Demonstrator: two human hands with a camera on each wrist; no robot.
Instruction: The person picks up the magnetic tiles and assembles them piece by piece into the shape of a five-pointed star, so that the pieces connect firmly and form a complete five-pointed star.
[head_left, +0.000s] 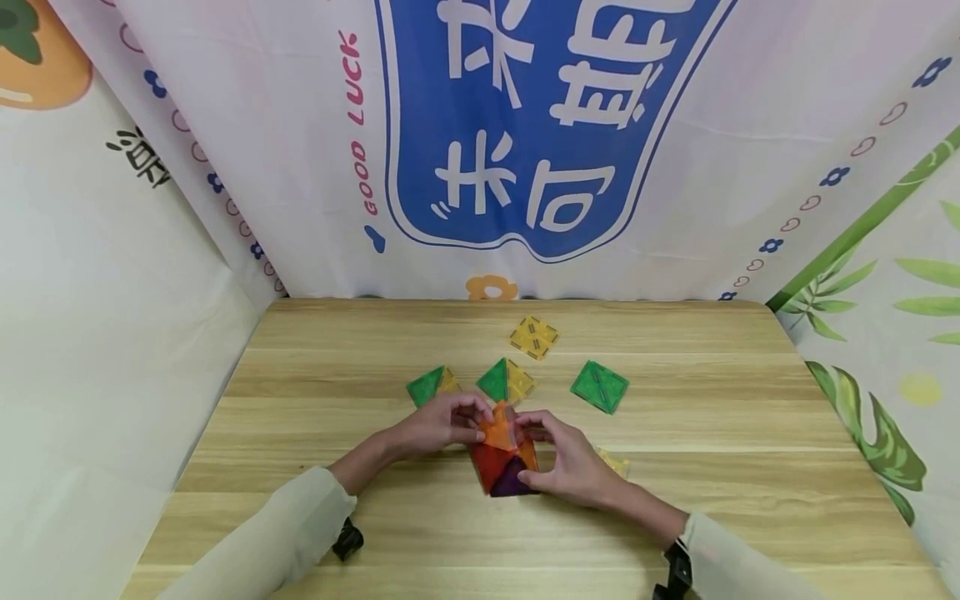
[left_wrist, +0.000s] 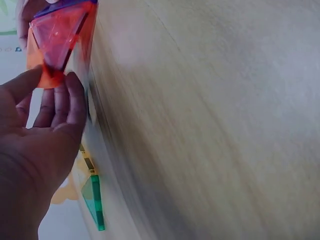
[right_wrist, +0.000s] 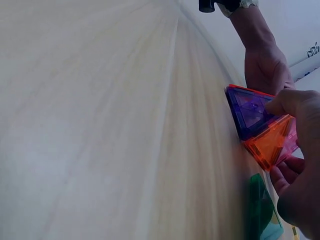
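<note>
On the left of the surface (head_left: 247, 467), a green-and-yellow square (head_left: 426, 387) lies just beyond the left hand (head_left: 438, 427). That hand's grip is clamped on the upper orange part of a red, orange and purple block (head_left: 498, 458), thumb on one side, fingers on the other. The block sits between the hands, near the middle. A second green-and-yellow square (head_left: 492, 381) lies just past it, with a yellow square (head_left: 534, 337) farther back. The right hand (head_left: 573, 468) has its grip on the block too, thumb against the purple panel. Right of these lie a green square (head_left: 600, 387) and a partly covered yellow piece (head_left: 617, 462). Uneven squeezing could pop the panels apart along their edges; whether the base touches the surface is hard to tell.
</note>
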